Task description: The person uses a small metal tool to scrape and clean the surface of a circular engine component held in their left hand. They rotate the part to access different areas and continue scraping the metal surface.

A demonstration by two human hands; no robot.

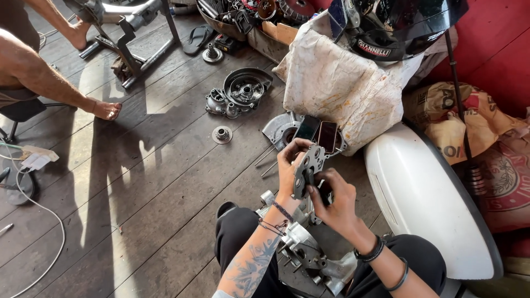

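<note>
1. The metal plate (pixel 309 168), a flat grey piece with several round holes and an uneven outline, is held up above the person's lap, over the wooden floor (pixel 154 182) near its right side.
2. The left hand (pixel 291 165) grips the plate's left edge, its fingers (pixel 295 144) curled over the top rim and closed on it.
3. The right hand (pixel 338 201) meets the plate from below and right; its fingers (pixel 320 190) are bent around the lower edge, closed on the plate, and I cannot tell whether they also hold a small dark piece.
4. Under the hands, between the knees in black trousers, lies a cast aluminium engine case (pixel 303 248), pale, lumpy and ribbed with bosses.
5. The floor is made of wide, worn, dark planks with long sunlit stripes.
6. Just beyond the hands two flat phones (pixel 317 132) rest on a round grey cover (pixel 279 129).
7. Further towards the floor's far edge sits a dark crankcase half (pixel 240 91) with a round recess, and a small toothed gear (pixel 222 134) lies apart from it.
8. To the right a smooth, glossy white body panel (pixel 425 198) curves beside a crumpled, stained cloth sack (pixel 342 83).
9. At the far left edge another person's bare foot (pixel 106 110) rests on the planks.
</note>
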